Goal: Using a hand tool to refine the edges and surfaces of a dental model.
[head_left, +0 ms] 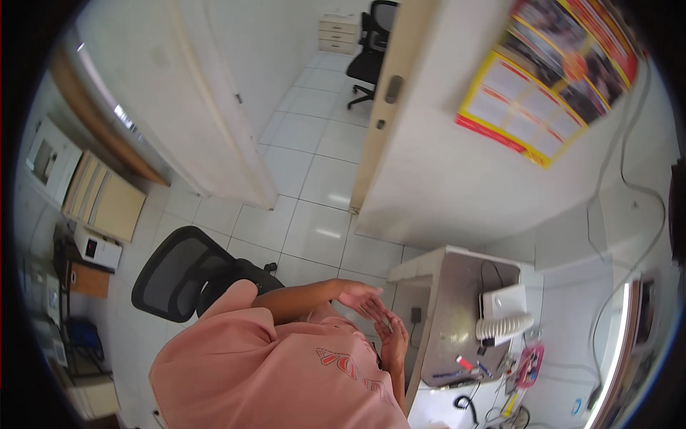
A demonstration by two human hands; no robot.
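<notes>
Both of my hands are raised in front of my pink shirt (286, 372), close to the near side of the desk. My left hand (363, 297) comes in along a bare forearm, with its fingers stretched out toward the other hand. Palm turned up, my right hand (392, 339) has its fingers apart and slightly bent. The fingertips of the two hands meet or nearly meet; I cannot tell whether they touch. Nothing shows in either hand.
Beside my hands, the grey-topped desk (457, 307) carries a white ribbed device (504, 327), pens (450, 374), a red-capped item (464, 363) and cables. A black mesh chair (179, 275) stands at left. Ahead, a doorway has an open white door (164, 93). A poster (550, 79) hangs right.
</notes>
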